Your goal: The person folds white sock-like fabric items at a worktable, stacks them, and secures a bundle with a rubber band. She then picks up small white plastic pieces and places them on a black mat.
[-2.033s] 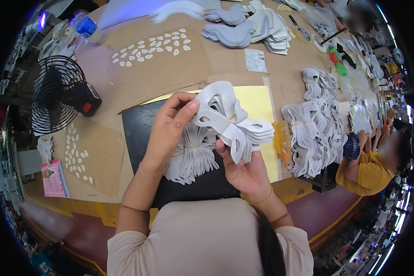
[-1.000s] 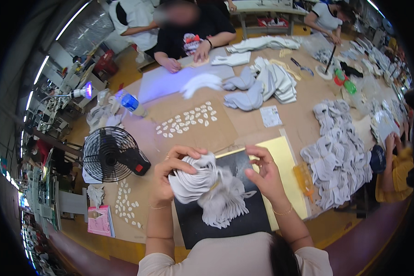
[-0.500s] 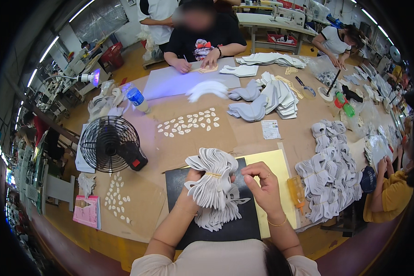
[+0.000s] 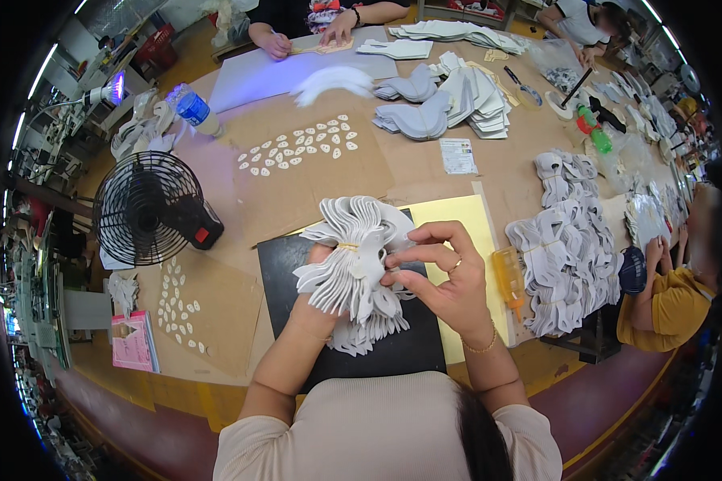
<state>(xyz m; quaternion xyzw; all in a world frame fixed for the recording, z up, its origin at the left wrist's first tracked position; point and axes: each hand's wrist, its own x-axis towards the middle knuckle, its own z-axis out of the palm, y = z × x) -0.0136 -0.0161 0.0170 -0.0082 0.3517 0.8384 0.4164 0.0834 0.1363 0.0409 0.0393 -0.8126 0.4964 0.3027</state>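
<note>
A thick bundle of white cut-out pieces [image 4: 349, 268], fanned out and tied with a yellow band, is gripped from its left side in my left hand [image 4: 317, 301]; most of those fingers are behind it. My right hand [image 4: 453, 276] bends its thumb and fingertips around the bundle's right edge, pinching at the pieces there. Beneath, more white cut pieces [image 4: 367, 335] rest on a black board [image 4: 413, 349]. A yellow sheet [image 4: 457, 212] sticks out to the right of the board.
At left stand a black fan [image 4: 148, 208] and a bottle [image 4: 194, 111]. Small white ovals [image 4: 297, 146] lie in rows beyond my hands. Tied white bundles [image 4: 569, 256] and a yellow glue bottle [image 4: 508, 280] are at right. Co-workers' hands [image 4: 337, 30] work across the table.
My right hand has come in from beside the bundle to its right edge, fingertips now on the pieces. The bundle is turned slightly. The whole view has shifted, with the table higher in it.
</note>
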